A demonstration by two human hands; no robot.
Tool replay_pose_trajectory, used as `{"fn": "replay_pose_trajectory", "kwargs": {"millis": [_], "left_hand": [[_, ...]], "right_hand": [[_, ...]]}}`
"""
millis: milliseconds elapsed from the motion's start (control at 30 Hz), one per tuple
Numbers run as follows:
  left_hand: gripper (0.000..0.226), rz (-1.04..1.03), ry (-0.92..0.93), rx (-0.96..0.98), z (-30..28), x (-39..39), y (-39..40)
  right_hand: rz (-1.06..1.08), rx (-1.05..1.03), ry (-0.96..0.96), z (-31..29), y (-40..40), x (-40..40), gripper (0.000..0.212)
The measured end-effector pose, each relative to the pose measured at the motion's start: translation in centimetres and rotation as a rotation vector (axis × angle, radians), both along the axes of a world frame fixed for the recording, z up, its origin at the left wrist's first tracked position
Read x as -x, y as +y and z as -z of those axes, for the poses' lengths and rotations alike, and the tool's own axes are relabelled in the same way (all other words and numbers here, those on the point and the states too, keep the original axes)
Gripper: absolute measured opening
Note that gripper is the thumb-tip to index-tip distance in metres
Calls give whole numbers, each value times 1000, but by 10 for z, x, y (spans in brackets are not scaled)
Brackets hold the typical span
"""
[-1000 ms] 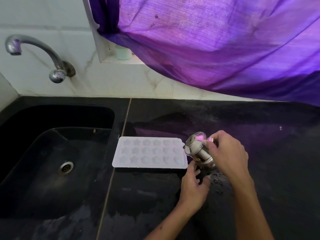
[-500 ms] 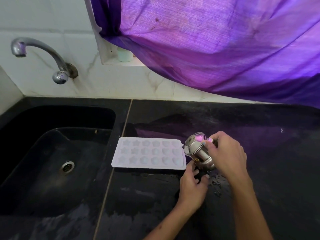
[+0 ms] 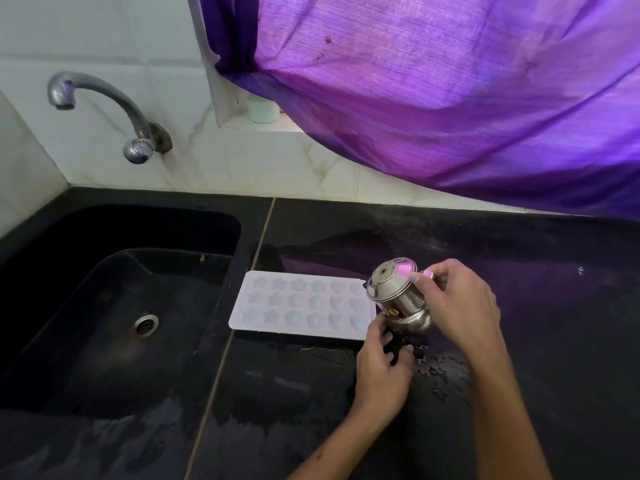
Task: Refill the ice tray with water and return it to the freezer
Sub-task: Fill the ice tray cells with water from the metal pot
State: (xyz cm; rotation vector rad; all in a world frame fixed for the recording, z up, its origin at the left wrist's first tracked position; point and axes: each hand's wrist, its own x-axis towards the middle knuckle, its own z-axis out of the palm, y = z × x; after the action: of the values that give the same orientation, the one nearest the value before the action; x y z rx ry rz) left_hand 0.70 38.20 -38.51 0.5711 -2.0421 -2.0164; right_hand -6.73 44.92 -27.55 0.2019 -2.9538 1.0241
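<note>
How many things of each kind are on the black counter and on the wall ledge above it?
Ice tray: 1
Steel container, held tilted by the right hand with the left hand at its base: 1
White cup on the ledge: 1
Total: 3

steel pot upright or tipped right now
Tipped. The steel pot leans with its lidded top toward the ice tray, gripped by the right hand; the left hand is under its base.
</note>
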Motion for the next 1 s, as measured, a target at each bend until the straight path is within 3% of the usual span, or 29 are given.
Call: {"fn": "replay_pose_trajectory", "kwargs": {"millis": [533,1000], "left_hand": [[48,-46,-21,-17,-3,8,-12],[48,-52,-15,-44,-8,8,-8]], "right_hand": [[-111,-139,76,-8,-29,4,15],[-111,-113,55,-7,-26,10,13]]}}
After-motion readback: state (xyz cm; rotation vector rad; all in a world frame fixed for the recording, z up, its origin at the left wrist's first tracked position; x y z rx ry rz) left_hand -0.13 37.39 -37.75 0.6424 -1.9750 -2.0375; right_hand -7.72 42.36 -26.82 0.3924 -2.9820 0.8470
